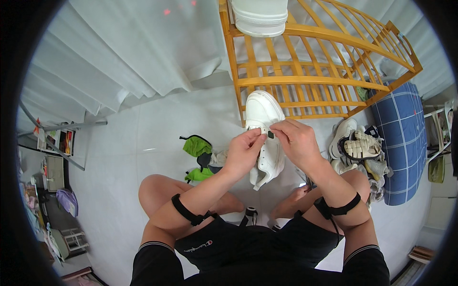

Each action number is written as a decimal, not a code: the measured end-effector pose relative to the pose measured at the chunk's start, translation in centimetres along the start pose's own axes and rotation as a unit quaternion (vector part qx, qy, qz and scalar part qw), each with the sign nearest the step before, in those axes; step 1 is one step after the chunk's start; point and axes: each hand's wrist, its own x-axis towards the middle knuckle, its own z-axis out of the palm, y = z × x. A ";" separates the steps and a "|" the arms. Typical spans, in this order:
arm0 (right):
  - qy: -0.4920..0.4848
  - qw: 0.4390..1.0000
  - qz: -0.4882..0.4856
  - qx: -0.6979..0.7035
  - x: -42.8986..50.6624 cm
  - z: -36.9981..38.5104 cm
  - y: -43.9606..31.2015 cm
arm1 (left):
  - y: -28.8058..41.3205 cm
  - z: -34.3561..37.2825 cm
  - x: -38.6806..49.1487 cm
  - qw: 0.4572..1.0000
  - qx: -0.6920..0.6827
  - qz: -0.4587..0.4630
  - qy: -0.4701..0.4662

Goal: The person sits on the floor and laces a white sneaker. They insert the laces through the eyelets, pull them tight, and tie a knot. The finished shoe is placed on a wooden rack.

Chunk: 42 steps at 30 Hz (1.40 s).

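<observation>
A white sneaker (266, 107) is held in front of me, its toe pointing away and its heel opening towards me. My left hand (245, 148) pinches the eyelet edge on the shoe's left side with thumb and index finger. On the other side, the fingertips of my right hand (298, 141) are closed at the lacing area, beside a small dark patch (271, 134). Punched eyelets show along the flap below my fingers. Whether a lace lies between the fingertips is too small to tell.
Beyond the sneaker stands a slatted wooden rack (307, 81) with a white vessel (261, 19) on it. Several shoes (361, 146) are piled at right against a blue checked bundle (399, 143). Bright green and dark fabric pieces (197, 146) lie on the tiled floor. A white curtain (143, 46) hangs at left.
</observation>
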 end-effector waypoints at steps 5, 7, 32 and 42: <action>0.011 1.000 -0.021 -0.007 0.4 0.3 -0.2 | -0.1 0.2 -0.3 0.997 -0.069 -0.023 0.010; 0.010 1.000 -0.018 -0.008 0.5 0.4 -0.2 | -0.1 0.3 -0.4 0.995 -0.099 -0.009 0.021; -0.088 0.983 -0.001 -0.160 -0.8 -1.1 -2.6 | 1.9 2.1 -2.0 0.921 0.354 0.161 0.001; -0.057 0.994 0.023 -0.091 -1.1 -1.7 -1.6 | 1.7 1.3 -1.5 0.957 0.271 0.095 -0.041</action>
